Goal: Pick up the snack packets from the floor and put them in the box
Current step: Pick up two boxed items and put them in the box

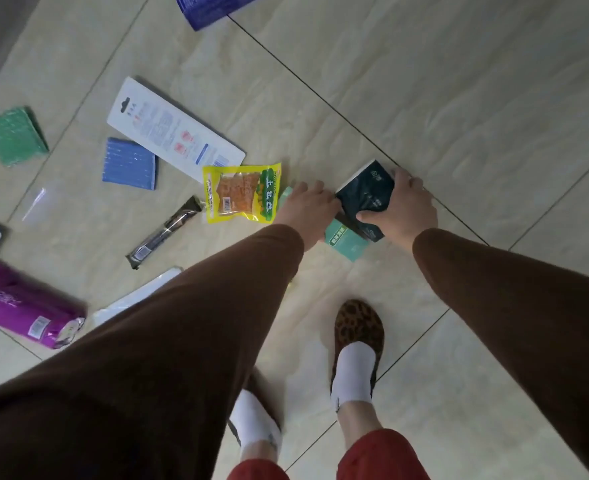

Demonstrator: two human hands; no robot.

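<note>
Brown sleeves (168, 341) fill the lower frame, above slippered feet (357, 341). Bare floor (459, 81) lies open at upper right; packets crowd the left half. At centre, the right hand (403, 209) curls its fingers round a dark packet (367, 195). The left hand (306, 206) reaches down onto a teal packet (346, 242) beside the yellow packet (242, 194); its fingers cannot be told.

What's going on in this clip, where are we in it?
A person bends over a tiled floor strewn with packets. The right hand grips a dark teal packet, and the left hand rests on a light green packet lying partly under it. A yellow snack packet, a long dark bar and a purple pack lie untouched. No box is in view.
</note>
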